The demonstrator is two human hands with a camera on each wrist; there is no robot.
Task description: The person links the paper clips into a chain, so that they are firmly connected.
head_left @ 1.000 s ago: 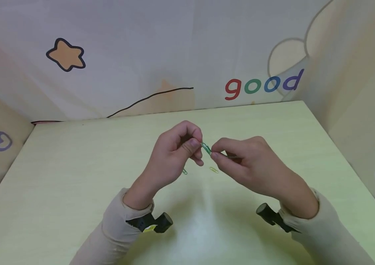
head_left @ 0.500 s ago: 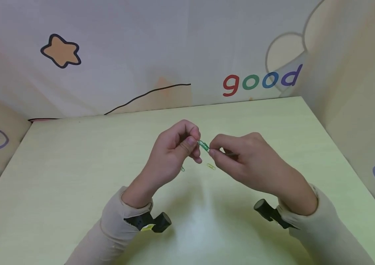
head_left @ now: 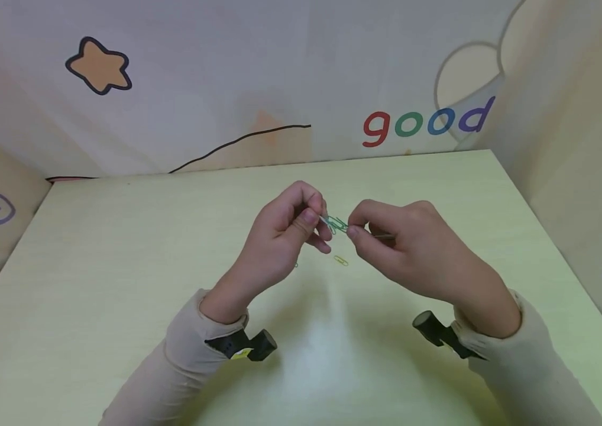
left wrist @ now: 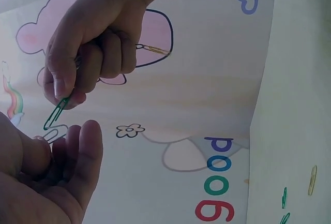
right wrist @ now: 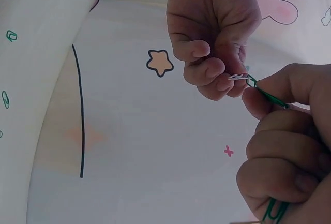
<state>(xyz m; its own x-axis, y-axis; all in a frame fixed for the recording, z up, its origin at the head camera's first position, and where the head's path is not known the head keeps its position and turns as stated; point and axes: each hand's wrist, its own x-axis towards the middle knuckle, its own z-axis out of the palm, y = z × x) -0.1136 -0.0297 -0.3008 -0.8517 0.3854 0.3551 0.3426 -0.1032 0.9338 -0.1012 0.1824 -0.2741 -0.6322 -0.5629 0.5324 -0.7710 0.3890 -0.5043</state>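
Both hands are raised over the table, facing each other. My left hand [head_left: 282, 236] pinches a whitish paper clip [left wrist: 56, 134] between thumb and index finger. Thumb and index finger of my right hand [head_left: 413, 245] pinch a green paper clip [right wrist: 270, 98], whose end meets the whitish one; in the left wrist view the two form an angle. Out of the curled lower fingers of the right hand stick a yellow-orange paper clip [left wrist: 156, 50] and, in the right wrist view, another green paper clip [right wrist: 274, 209]. The middle of these clips is hidden inside that fist.
A yellow paper clip [head_left: 340, 260] lies on the table [head_left: 120, 254] below the hands. Green paper clips [left wrist: 284, 198] lie near it, mostly hidden by my left hand in the head view. Printed cloth walls [head_left: 216, 77] enclose the table's back and sides.
The hands have drawn slightly apart, and the two clips between them, overlapping closely before, now spread out at an angle. The head view has shifted a little.
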